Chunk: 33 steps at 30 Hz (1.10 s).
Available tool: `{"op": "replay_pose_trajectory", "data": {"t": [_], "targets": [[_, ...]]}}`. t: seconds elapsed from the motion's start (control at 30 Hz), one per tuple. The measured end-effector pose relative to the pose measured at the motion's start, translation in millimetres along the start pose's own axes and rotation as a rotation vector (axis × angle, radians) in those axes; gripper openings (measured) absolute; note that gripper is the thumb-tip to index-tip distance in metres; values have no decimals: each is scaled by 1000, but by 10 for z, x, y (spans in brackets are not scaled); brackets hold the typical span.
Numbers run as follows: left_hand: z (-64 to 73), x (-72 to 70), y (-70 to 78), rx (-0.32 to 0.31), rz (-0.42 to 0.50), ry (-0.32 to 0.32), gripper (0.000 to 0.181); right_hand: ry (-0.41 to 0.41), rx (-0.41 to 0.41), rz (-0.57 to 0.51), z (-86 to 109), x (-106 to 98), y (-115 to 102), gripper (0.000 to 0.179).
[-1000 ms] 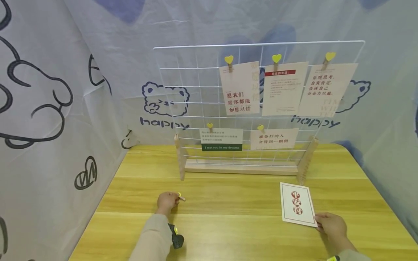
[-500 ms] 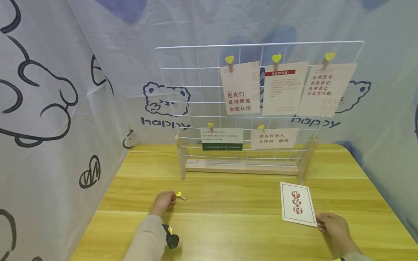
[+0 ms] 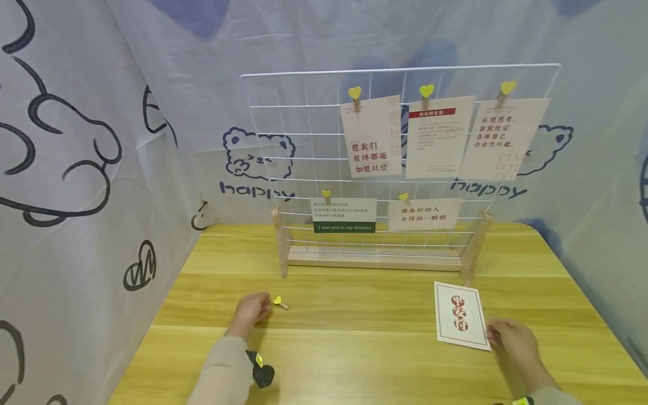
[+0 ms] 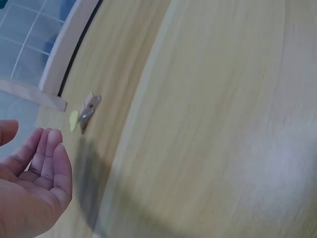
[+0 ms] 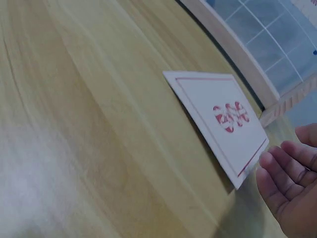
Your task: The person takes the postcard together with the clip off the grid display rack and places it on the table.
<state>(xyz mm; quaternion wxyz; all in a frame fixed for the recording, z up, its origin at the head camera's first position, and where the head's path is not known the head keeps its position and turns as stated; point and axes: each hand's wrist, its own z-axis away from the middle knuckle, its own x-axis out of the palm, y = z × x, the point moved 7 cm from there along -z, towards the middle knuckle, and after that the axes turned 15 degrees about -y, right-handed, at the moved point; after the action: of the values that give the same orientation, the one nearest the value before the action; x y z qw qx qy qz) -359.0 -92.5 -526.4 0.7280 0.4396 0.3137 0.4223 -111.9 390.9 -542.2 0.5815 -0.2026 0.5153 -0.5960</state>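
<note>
Beige, the sleeve [image 3: 223, 365] leads to the left hand [image 3: 249, 310], whose relaxed fingers hold nothing, near a heart clip [image 3: 280, 303] on the surface before the wire rack [image 3: 374, 261], by its left foot. The right hand [image 3: 515, 340], loosely curved, also grips nothing, just beside the white card [image 3: 461, 316] before the rack's right foot; whether a fingertip touches, I cannot tell. I judge the step as the setting out of card and clip; the next move would call for careful pinching of both. Hanging on the rack, the lower left card [image 3: 345, 215] reads "I met you in my dreams"; behind the rack, the cloth [image 3: 314, 34] says "happy".
</note>
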Motion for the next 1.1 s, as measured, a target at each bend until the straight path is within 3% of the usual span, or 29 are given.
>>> {"op": "replay_pose_trajectory", "data": {"t": [0.17,0.37,0.43,0.6,0.67,0.9,1.03,1.1], "targets": [[31,54,68,18,38,-10,38,1,-34,-29,-79,37,-105,45],[25,95,196,58,76,-36,44,21,-73,-88,-479,37,120,56],[18,107,250,122,137,-68,44,11,-106,-153,-569,72,142,59],[43,182,413,175,220,-120,41,-51,-204,-354,-722,182,111,56],[66,212,481,154,229,-108,40,-72,-240,-380,-782,216,84,52],[119,265,672,201,315,-134,37,-124,-355,-495,-983,318,-52,47],[122,296,785,228,333,-157,35,-164,-409,-466,-1042,375,-209,50],[124,312,855,247,340,-167,35,-205,-447,-458,-971,398,-388,44]]}}
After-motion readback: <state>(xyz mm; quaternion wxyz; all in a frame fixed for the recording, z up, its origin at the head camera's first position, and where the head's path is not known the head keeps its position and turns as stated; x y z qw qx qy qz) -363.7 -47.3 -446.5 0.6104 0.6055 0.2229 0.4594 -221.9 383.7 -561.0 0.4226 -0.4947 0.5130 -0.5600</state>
